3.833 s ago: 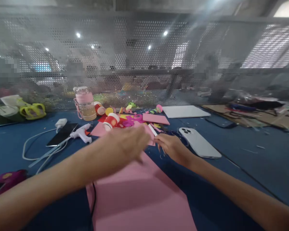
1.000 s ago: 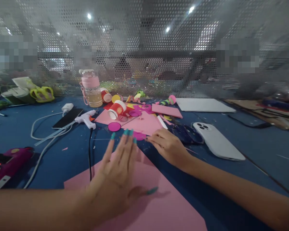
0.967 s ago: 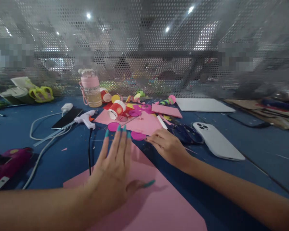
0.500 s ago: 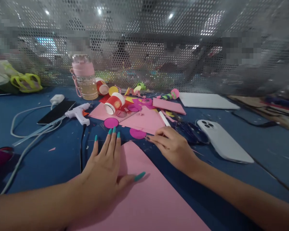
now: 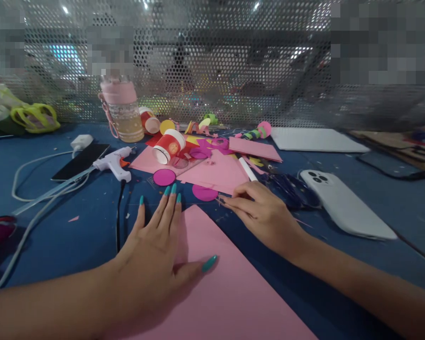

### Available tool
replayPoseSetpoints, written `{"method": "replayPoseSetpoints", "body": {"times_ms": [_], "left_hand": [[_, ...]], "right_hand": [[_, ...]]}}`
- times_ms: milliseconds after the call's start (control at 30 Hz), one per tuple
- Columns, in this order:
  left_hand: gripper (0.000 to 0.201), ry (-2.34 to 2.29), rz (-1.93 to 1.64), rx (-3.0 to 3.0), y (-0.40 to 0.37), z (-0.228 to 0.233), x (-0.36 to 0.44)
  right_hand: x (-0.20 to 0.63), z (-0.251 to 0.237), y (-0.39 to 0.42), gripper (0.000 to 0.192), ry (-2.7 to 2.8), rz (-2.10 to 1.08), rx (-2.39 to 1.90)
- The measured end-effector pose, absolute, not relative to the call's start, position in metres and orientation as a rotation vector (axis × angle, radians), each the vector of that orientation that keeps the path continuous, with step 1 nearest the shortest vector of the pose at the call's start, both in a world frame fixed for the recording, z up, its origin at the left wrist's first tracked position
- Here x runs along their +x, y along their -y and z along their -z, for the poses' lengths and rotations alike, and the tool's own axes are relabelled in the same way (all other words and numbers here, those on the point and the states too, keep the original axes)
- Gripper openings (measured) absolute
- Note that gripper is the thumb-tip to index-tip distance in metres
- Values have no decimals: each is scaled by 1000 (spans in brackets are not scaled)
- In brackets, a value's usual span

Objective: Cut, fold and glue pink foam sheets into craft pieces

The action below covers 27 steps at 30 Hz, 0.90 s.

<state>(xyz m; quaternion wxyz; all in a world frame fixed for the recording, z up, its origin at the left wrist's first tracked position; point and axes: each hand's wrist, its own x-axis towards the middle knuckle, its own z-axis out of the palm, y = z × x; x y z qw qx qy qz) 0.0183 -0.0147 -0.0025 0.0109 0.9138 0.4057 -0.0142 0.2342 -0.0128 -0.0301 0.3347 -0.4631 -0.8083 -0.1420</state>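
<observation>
My left hand (image 5: 152, 250) lies flat with its fingers spread, palm down, pressing on a large sheet of pink paper (image 5: 233, 293). Its fingertips reach past the sheet's left edge onto the blue tabletop. Beyond the sheet's far corner, my right hand (image 5: 264, 212) is closed in a pinch, with thin pale tips at its fingers; what they hold, if anything, is too small to make out. Those fingertips are at the right edge of a magenta paper circle (image 5: 204, 192). A second magenta circle (image 5: 164, 177) lies just beyond my left fingertips.
A glue gun (image 5: 114, 163) and a black phone (image 5: 80, 162) lie left, near a pink-lidded bottle (image 5: 122, 111). Red paper cups (image 5: 170, 146) and paper scraps spread at the back. A white phone (image 5: 347, 203) lies right. Perforated metal (image 5: 212, 61) stands behind.
The view has shifted slightly, so objects on the right sit further right. My left hand stays flat on the pink paper, and my right hand keeps its pinch by the magenta circle.
</observation>
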Motion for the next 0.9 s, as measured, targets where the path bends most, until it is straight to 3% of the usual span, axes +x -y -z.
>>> {"method": "replayPoseSetpoints", "body": {"times_ms": [900], "left_hand": [[82,-1164,-87,2898,7,8,14]], "right_hand": [[233,27,19,19,2206,484,-1285]]}}
